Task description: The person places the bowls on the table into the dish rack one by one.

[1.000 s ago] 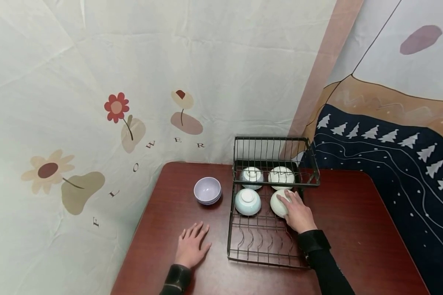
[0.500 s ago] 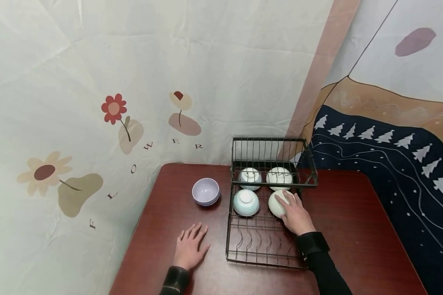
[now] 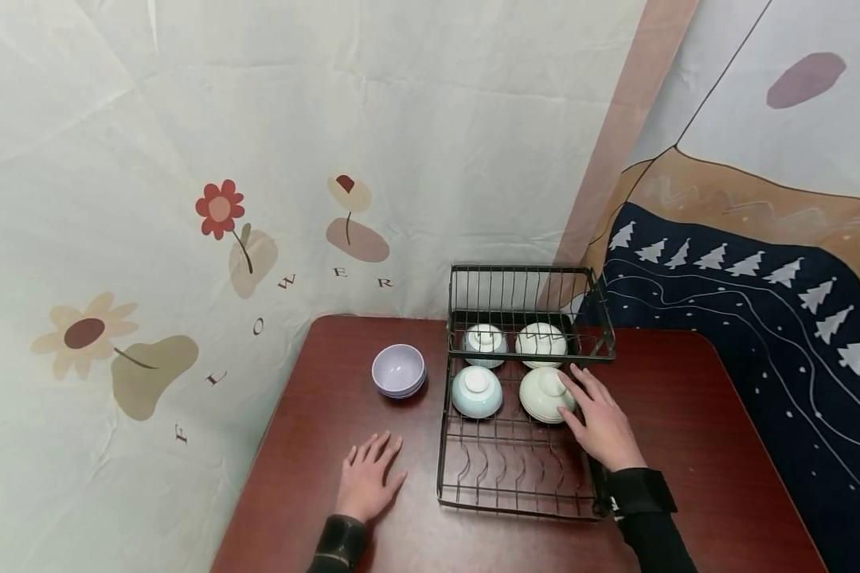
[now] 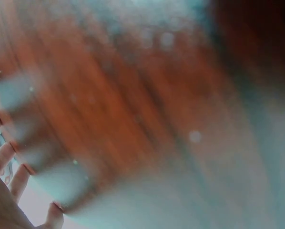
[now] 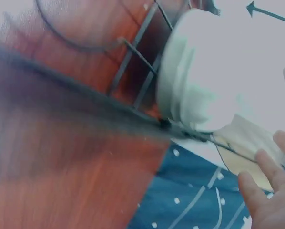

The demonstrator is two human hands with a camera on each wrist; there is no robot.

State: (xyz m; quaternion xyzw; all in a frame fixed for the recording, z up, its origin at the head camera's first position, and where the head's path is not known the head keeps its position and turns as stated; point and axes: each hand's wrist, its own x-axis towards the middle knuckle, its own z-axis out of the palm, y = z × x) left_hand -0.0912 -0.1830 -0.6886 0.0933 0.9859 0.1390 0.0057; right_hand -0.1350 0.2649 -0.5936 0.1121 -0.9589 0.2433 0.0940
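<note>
Upside down on the wire dish rack (image 3: 440, 469) stand several bowls: a pale green-white one (image 3: 543, 398) at the front right, a light blue one (image 3: 476, 396) to its left, and behind them a bluish patterned one (image 3: 485, 341) and a white one (image 3: 541, 342). My right hand (image 3: 605, 422) hovers at the right side of the front-right bowl, fingers apart; in the right wrist view they are spread away from it. Whether a fingertip still touches the bowl is hard to tell. My left hand (image 3: 368, 481) rests on the table, fingers spread, left of the rack.
A stack of lilac bowls (image 3: 399, 372) stands upright on the red-brown table (image 3: 688, 446), left of the rack. The rack's raised upper shelf (image 3: 530, 294) overhangs the two back bowls. A printed cloth (image 3: 401, 119) hangs behind the table.
My right hand has let go of the front-right bowl and moved right, uncovering the bowl's foot. The left hand has kept its place on the table.
</note>
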